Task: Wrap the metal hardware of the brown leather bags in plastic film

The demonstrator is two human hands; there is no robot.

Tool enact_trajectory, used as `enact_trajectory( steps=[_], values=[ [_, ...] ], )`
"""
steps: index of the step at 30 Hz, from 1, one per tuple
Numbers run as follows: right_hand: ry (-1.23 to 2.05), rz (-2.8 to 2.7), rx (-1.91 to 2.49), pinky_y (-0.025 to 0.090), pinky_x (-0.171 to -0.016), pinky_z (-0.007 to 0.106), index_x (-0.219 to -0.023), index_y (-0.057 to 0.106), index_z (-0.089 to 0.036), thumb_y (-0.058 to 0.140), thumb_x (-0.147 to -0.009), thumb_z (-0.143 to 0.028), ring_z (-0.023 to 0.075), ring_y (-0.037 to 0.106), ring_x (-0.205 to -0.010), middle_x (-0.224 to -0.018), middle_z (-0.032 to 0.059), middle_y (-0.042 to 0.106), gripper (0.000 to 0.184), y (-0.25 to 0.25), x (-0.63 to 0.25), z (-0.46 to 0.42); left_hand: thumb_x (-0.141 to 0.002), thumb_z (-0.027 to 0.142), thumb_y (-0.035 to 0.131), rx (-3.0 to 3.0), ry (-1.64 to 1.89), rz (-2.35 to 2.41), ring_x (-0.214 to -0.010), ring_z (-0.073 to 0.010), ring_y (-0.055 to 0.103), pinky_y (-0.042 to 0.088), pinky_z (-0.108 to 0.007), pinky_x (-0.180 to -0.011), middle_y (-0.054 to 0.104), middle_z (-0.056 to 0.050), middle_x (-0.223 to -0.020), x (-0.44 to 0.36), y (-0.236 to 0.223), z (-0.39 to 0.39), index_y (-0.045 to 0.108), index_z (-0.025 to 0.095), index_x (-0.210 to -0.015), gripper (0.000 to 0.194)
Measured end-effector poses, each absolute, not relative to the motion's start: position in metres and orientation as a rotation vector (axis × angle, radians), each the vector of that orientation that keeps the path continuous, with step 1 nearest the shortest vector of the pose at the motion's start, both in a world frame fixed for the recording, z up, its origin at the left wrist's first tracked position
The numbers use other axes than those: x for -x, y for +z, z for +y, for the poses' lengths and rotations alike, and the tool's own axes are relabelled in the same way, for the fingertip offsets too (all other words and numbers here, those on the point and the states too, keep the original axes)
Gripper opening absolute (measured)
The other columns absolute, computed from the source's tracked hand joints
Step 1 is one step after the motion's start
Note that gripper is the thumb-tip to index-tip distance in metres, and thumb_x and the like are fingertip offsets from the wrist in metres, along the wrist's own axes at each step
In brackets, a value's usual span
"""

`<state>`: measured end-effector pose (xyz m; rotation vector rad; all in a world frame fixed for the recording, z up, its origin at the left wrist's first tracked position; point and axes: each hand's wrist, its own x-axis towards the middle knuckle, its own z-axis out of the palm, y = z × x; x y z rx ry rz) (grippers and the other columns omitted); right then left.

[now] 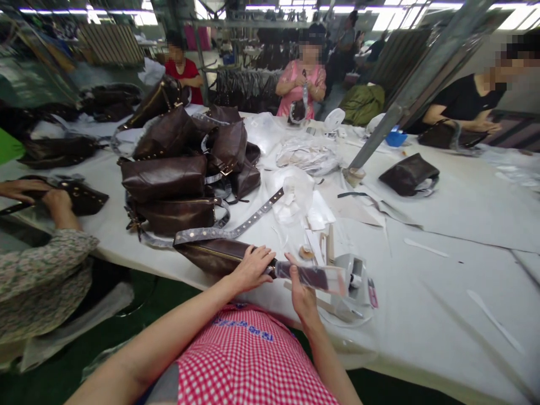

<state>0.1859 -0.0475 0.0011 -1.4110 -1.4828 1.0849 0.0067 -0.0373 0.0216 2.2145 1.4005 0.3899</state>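
A dark brown leather handbag with a gold zip lies on its side at the near table edge. My left hand grips its right end, fingers curled over the leather near the strap fitting. From there a wide brown strap in clear plastic film runs to the right. My right hand pinches this strap, its thumb on top and the other fingers hidden beneath. A studded strap, also partly wrapped in film, stretches across behind the bag.
Several brown handbags are heaped behind mine. A tape dispenser and a small red cutter lie right of my hands. A metal post slants up from the table. At left, a co-worker's hands handle another bag; other people work opposite.
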Motion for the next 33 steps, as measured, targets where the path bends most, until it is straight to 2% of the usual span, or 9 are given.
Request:
enact_trajectory(
  steps=[3,6,9,13,17,22,25,29,33],
  values=[
    [0.967,-1.565,1.423,0.021,-0.115,0.053,-0.127,0.058,-0.018,0.027,-0.094,-0.056,0.0246,0.037,-0.135,-0.139,0.0102,0.050,0.059,0.000,-0.184,-0.042,-0.086,0.034,0.054,-1.852,0.593,1.468,-0.108,-0.0253,0.055,0.041,-0.043,-0.096,0.062,-0.014,-0.111,-0.008,0.029,-0.040,0.059,0.015,-0.104,0.026],
    [0.811,-1.713,1.389,0.018,-0.115,0.055,-0.131,0.054,-0.022,0.031,-0.096,-0.045,0.0260,0.030,-0.140,-0.147,0.0085,0.042,0.047,-0.001,-0.179,-0.045,-0.088,0.058,0.038,-1.109,0.428,1.291,-0.081,-0.0221,0.064,0.050,-0.035,-0.074,0.067,-0.012,-0.085,-0.003,0.036,-0.036,0.061,0.012,-0.084,0.051],
    [0.650,-1.969,1.266,0.017,-0.114,0.059,-0.138,0.046,-0.026,0.042,-0.093,-0.028,0.0301,0.024,-0.142,-0.152,0.0094,0.033,0.045,0.003,-0.165,-0.052,-0.076,0.075,0.043,-0.577,0.216,0.982,-0.073,-0.0220,0.066,0.050,-0.032,-0.065,0.069,-0.012,-0.078,0.005,0.040,-0.023,0.062,0.011,-0.085,0.067],
    [0.518,-2.154,1.204,0.021,-0.111,0.063,-0.144,0.035,-0.029,0.051,-0.079,-0.006,0.0366,0.021,-0.142,-0.156,0.0124,0.022,0.071,0.016,-0.138,-0.057,-0.072,0.053,0.066,-0.391,0.155,0.945,-0.065,-0.0197,0.065,0.051,-0.031,-0.067,0.070,-0.006,-0.070,0.014,0.046,0.003,0.063,0.013,-0.085,0.042],
    [0.492,-2.158,1.220,0.024,-0.109,0.065,-0.145,0.031,-0.032,0.050,-0.072,0.003,0.0393,0.014,-0.143,-0.159,0.0106,0.008,0.083,0.021,-0.119,-0.057,-0.068,0.024,0.069,-0.367,0.134,0.986,-0.065,-0.0157,0.064,0.051,-0.025,-0.067,0.070,-0.003,-0.069,0.026,0.051,0.024,0.064,0.013,-0.080,0.017],
    [0.553,-2.200,1.134,0.017,-0.109,0.068,-0.144,0.033,-0.033,0.052,-0.071,0.003,0.0396,0.006,-0.143,-0.159,0.0080,-0.008,0.084,0.022,-0.115,-0.061,-0.053,0.009,0.067,-0.525,0.054,0.940,-0.060,-0.0126,0.061,0.050,-0.021,-0.058,0.069,-0.001,-0.068,0.032,0.044,0.028,0.065,0.014,-0.071,0.019],
    [0.726,-2.133,1.011,0.016,-0.112,0.063,-0.145,0.034,-0.029,0.053,-0.074,-0.002,0.0353,0.005,-0.144,-0.159,0.0071,-0.005,0.078,0.021,-0.131,-0.063,-0.050,0.005,0.067,-0.639,-0.006,0.904,-0.057,-0.0126,0.060,0.048,-0.021,-0.054,0.068,-0.002,-0.065,0.022,0.041,0.024,0.064,0.013,-0.068,0.020],
    [1.090,-1.664,1.076,0.024,-0.115,0.051,-0.145,0.034,-0.026,0.050,-0.084,-0.016,0.0251,0.025,-0.142,-0.155,0.0077,0.027,0.064,0.006,-0.166,-0.065,-0.062,0.014,0.066,-0.697,-0.085,0.840,-0.046,-0.0103,0.054,0.044,-0.020,-0.046,0.064,-0.002,-0.060,0.014,0.051,0.019,0.063,0.011,-0.075,0.014],
    [1.237,-1.562,1.202,0.020,-0.116,0.052,-0.150,0.019,-0.024,0.061,-0.074,-0.018,0.0250,0.023,-0.143,-0.155,0.0087,0.026,0.086,-0.010,-0.173,-0.062,-0.068,0.021,0.066,-0.697,-0.089,0.721,-0.044,-0.0097,0.051,0.041,-0.020,-0.042,0.064,-0.003,-0.062,0.035,0.078,0.017,0.062,0.011,-0.091,0.025]
  ],
)
